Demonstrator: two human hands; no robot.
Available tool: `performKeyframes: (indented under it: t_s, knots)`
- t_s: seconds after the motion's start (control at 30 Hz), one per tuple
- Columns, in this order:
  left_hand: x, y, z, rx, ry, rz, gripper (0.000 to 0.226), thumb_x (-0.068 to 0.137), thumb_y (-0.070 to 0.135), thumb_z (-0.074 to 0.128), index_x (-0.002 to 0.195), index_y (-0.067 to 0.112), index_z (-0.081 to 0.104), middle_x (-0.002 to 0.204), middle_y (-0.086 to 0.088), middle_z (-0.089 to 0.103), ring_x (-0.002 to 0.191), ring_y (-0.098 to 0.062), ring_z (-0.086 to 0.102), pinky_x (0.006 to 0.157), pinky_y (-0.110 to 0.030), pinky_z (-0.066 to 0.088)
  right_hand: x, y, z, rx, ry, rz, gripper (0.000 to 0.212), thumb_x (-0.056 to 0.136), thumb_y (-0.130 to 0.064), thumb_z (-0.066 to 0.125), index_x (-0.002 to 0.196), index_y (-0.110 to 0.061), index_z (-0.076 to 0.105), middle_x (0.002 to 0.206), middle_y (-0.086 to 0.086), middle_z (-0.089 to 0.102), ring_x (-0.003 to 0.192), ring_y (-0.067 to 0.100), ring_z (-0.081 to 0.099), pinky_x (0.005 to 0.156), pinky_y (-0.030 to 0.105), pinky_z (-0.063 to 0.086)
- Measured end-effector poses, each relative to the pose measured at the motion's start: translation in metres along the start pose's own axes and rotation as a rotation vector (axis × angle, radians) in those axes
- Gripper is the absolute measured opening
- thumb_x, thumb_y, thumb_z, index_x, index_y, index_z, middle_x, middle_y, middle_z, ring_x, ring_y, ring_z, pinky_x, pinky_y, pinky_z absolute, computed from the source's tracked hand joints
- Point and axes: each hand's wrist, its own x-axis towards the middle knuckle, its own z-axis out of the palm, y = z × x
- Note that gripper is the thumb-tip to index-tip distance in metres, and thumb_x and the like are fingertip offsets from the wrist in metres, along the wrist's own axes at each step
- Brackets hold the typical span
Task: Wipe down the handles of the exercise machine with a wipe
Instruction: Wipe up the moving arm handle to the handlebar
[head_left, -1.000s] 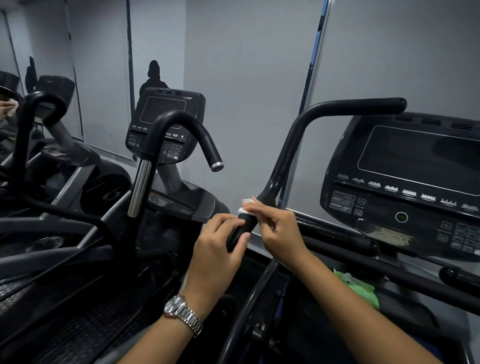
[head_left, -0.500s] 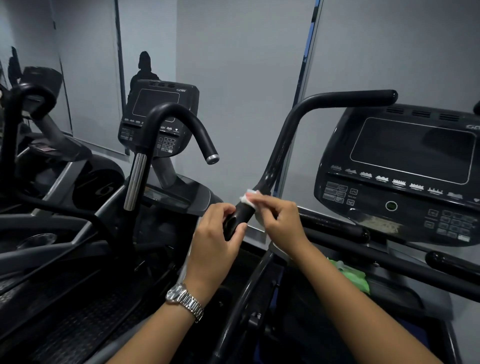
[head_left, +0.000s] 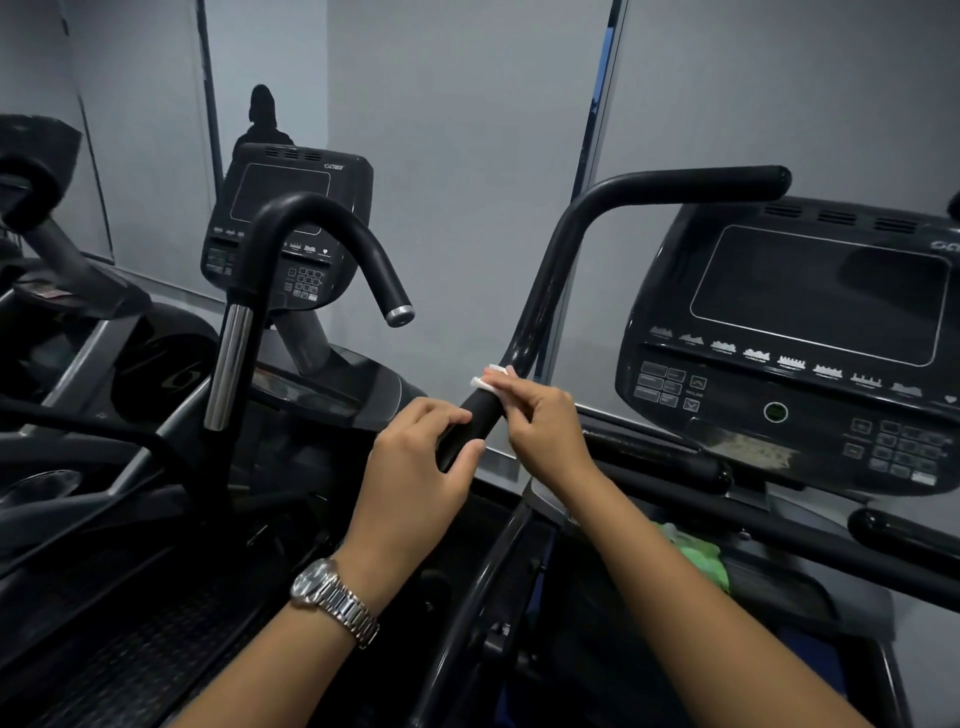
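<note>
Centrally, wipe (head_left: 485, 382) on handle (head_left: 540, 301), console (head_left: 810, 332) right, green cloth (head_left: 696, 561) below, second machine (head_left: 291, 228) left.

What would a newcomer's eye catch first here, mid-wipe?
The two hands meeting at centre on the black handle: the left-hand grip curls round its lower part, and the right-hand grip pinches a white wipe against it just above. Next come the big dark console at right and the silver watch on the left wrist.
</note>
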Motion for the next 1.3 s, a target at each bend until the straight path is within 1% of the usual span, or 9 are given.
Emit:
performKeyframes:
  t_s: [0.1, 0.23, 0.33, 0.4, 0.53, 0.73, 0.83, 1.07, 1.3]
  knots:
    - [0.011, -0.002, 0.005, 0.001, -0.033, -0.001, 0.026, 0.078, 0.02, 0.074, 0.102, 0.012, 0.07, 0.095, 0.009, 0.063, 0.087, -0.001, 0.059, 0.083, -0.013, 0.046, -0.008, 0.004, 0.001, -0.019, -0.032, -0.088, 0.053, 0.083, 0.015, 0.046, 0.12, -0.018, 0.066, 0.13, -0.003, 0.059, 0.132, 0.0, 0.039, 0.107, 0.013, 0.034]
    - [0.015, -0.001, 0.005, -0.018, -0.045, -0.027, 0.024, 0.077, 0.021, 0.075, 0.101, 0.016, 0.072, 0.095, 0.013, 0.064, 0.089, 0.001, 0.06, 0.082, -0.011, 0.046, 0.008, 0.023, -0.011, -0.069, -0.038, -0.104, 0.057, 0.08, 0.019, 0.045, 0.121, -0.016, 0.065, 0.128, 0.0, 0.061, 0.131, 0.001, 0.039, 0.109, 0.026, 0.037]
    - [0.014, -0.002, 0.005, -0.038, -0.04, -0.046, 0.025, 0.076, 0.021, 0.076, 0.101, 0.018, 0.072, 0.097, 0.017, 0.064, 0.092, 0.003, 0.06, 0.085, -0.014, 0.047, 0.034, 0.031, -0.009, -0.241, -0.051, -0.091, 0.053, 0.082, 0.013, 0.045, 0.121, -0.017, 0.065, 0.131, 0.002, 0.06, 0.136, 0.014, 0.037, 0.116, 0.037, 0.028]
    - [0.013, -0.002, 0.005, -0.059, -0.04, -0.056, 0.026, 0.075, 0.021, 0.077, 0.101, 0.018, 0.073, 0.098, 0.018, 0.064, 0.095, 0.004, 0.06, 0.087, -0.013, 0.046, 0.037, 0.031, -0.007, -0.263, -0.081, -0.103, 0.05, 0.084, 0.012, 0.045, 0.12, -0.015, 0.065, 0.131, 0.004, 0.06, 0.137, 0.017, 0.036, 0.118, 0.036, 0.024]
    - [0.014, -0.003, 0.005, -0.089, -0.042, -0.068, 0.027, 0.074, 0.018, 0.078, 0.101, 0.019, 0.073, 0.099, 0.018, 0.064, 0.097, 0.006, 0.059, 0.086, -0.005, 0.041, 0.028, 0.035, -0.017, -0.262, -0.104, -0.219, 0.052, 0.082, 0.013, 0.05, 0.121, -0.02, 0.065, 0.128, -0.004, 0.062, 0.133, 0.013, 0.042, 0.115, 0.027, 0.026]
    - [0.013, -0.005, 0.007, -0.106, -0.051, -0.083, 0.028, 0.075, 0.018, 0.078, 0.102, 0.019, 0.073, 0.1, 0.018, 0.064, 0.097, 0.004, 0.06, 0.085, -0.01, 0.045, 0.058, 0.035, -0.012, -0.536, -0.166, -0.207, 0.039, 0.081, 0.004, 0.06, 0.114, -0.018, 0.066, 0.129, -0.004, 0.061, 0.134, 0.018, 0.044, 0.114, 0.041, 0.032]
    - [0.013, -0.006, 0.007, -0.119, -0.047, -0.092, 0.028, 0.075, 0.018, 0.078, 0.102, 0.02, 0.073, 0.1, 0.02, 0.064, 0.098, 0.004, 0.06, 0.085, -0.008, 0.045, 0.054, 0.038, -0.017, -0.568, -0.17, -0.31, 0.043, 0.076, 0.005, 0.065, 0.112, -0.02, 0.067, 0.127, 0.0, 0.063, 0.124, 0.022, 0.055, 0.111, 0.046, 0.036]
    - [0.013, -0.005, 0.005, -0.125, -0.056, -0.088, 0.028, 0.075, 0.017, 0.078, 0.103, 0.018, 0.073, 0.1, 0.018, 0.064, 0.098, 0.006, 0.059, 0.086, -0.004, 0.041, 0.09, 0.039, -0.025, -0.892, -0.145, -0.514, 0.047, 0.055, 0.021, 0.067, 0.091, -0.009, 0.074, 0.098, 0.004, 0.072, 0.117, 0.034, 0.059, 0.104, 0.061, 0.014]
    - [0.013, -0.006, 0.005, -0.133, -0.065, -0.095, 0.028, 0.077, 0.019, 0.076, 0.105, 0.018, 0.072, 0.101, 0.019, 0.062, 0.1, 0.008, 0.056, 0.085, 0.0, 0.038, 0.087, 0.04, -0.041, -0.85, -0.168, -0.449, 0.063, 0.058, 0.027, 0.058, 0.106, -0.012, 0.071, 0.117, 0.001, 0.068, 0.129, 0.03, 0.047, 0.111, 0.057, 0.005]
